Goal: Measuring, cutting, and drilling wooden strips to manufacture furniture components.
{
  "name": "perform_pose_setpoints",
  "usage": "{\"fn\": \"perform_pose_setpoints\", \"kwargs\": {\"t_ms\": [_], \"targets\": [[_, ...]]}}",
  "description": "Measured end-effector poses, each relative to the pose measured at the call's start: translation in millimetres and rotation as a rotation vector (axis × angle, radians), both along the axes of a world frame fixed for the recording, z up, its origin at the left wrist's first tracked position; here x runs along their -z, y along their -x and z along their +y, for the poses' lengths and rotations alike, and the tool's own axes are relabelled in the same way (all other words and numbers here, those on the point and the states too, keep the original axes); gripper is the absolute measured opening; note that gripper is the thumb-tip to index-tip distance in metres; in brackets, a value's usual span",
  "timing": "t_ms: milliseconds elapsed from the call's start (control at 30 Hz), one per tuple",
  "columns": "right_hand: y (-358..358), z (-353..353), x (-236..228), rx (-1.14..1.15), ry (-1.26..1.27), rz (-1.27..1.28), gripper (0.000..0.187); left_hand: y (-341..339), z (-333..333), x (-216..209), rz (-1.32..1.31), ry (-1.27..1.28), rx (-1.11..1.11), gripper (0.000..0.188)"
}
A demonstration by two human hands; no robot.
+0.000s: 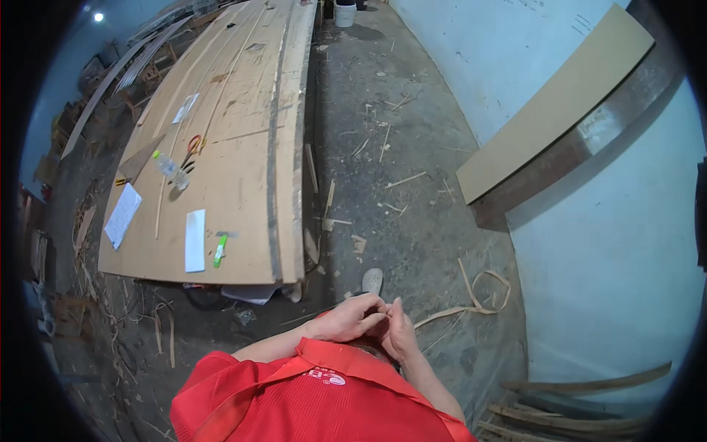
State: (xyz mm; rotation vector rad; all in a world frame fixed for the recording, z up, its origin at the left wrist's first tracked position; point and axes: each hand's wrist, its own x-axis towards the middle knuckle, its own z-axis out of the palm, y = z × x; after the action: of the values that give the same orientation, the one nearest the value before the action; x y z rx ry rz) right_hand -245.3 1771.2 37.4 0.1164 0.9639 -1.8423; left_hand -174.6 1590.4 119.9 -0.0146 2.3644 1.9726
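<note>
Head view: our left hand (352,318) and right hand (401,338) meet, fingers (398,310) curled; we cannot tell what they pinch or how much remains; scissors (194,144) lie unheld on the left counter (239,177).

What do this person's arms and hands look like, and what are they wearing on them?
The left hand and right hand are bare, with no gloves visible. The forearms are uncovered too. A short red sleeve covers the left upper arm, part of a red top with white print.
</note>
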Motion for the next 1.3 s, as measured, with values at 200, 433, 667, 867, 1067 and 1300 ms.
{"fn": "perform_pose_setpoints", "kwargs": {"t_ms": [200,433,667,867,1067,1300], "targets": [[165.1,-13.5,-19.5,0.003,-0.255,0.222,0.026,168.1,-36.5,4.6,0.053,-0.084,-0.079,0.024],[359.0,-39.8,-11.2,0.253,-0.336,0.305,0.02,347.0,-86.9,-20.6,0.284,0.014,-0.058,0.027],[558.0,-132.7,22.5,0.359,-0.268,0.2,0.027,515.7,-167.4,-5.8,0.088,0.05,-0.144,0.028],[780.3,-272.6,-12.2,0.207,-0.201,0.297,0.044,643.4,-289.6,-29.9,0.095,0.222,-0.388,0.025],[941.0,-476.9,-55.5,-0.197,-0.263,0.578,0.045,707.2,-408.3,-0.5,-0.049,0.172,-0.963,0.023],[1025.5,-702.4,-41.2,-0.45,-0.1,0.674,0.025,793.7,-558.5,92.0,-0.271,-0.041,-1.24,0.022]]}}
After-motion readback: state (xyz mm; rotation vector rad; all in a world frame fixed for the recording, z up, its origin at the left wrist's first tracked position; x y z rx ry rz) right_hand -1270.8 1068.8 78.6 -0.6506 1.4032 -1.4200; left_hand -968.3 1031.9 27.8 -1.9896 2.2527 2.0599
